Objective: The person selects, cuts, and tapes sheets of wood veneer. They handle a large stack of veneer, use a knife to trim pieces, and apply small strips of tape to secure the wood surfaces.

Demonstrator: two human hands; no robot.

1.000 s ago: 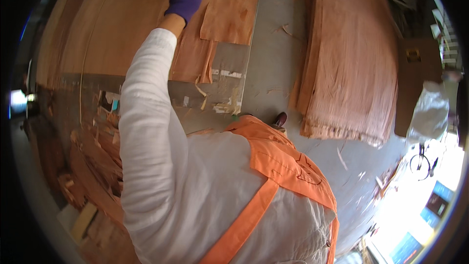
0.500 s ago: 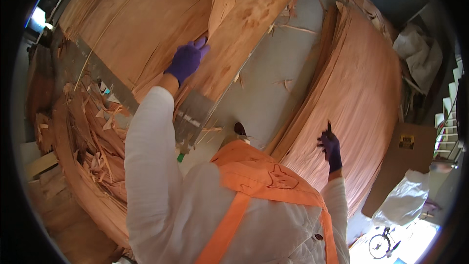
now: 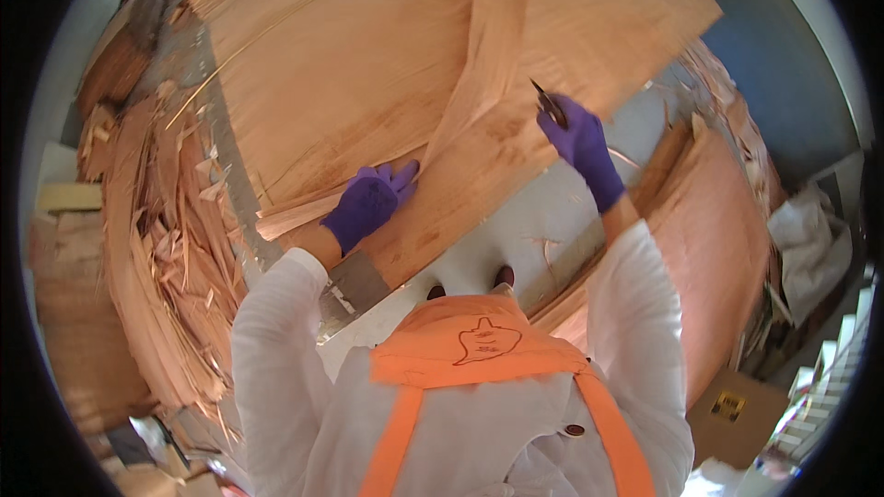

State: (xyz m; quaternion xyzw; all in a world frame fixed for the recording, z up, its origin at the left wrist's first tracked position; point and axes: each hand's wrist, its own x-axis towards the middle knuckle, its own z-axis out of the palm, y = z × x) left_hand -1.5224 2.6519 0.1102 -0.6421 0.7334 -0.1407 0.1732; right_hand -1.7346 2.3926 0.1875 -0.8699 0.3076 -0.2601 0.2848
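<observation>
A large sheet of thin wood veneer [image 3: 341,74] spreads out in front of me, with a loose veneer strip [image 3: 479,55] running across it. My left hand [image 3: 366,204], in a purple glove, rests on the near part of that strip with its fingers stretched and apart. In my right hand [image 3: 578,143], also gloved in purple, is a small dark knife [image 3: 548,99]. Its pointed blade sticks out up and left, above the sheet's right part. The knife's handle is mostly hidden by my fingers.
To my left lies a heap of torn veneer scraps [image 3: 184,248]. A tall stack of reddish veneer [image 3: 714,221] stands at my right. Between the sheet and that stack runs a strip of grey floor [image 3: 552,207] with a few splinters. A brown board [image 3: 737,419] with a yellow label leans at the lower right.
My right hand has come up from over the right stack to the veneer sheet, holding the knife. My view has turned, and my left hand remains on the sheet, nearer to me.
</observation>
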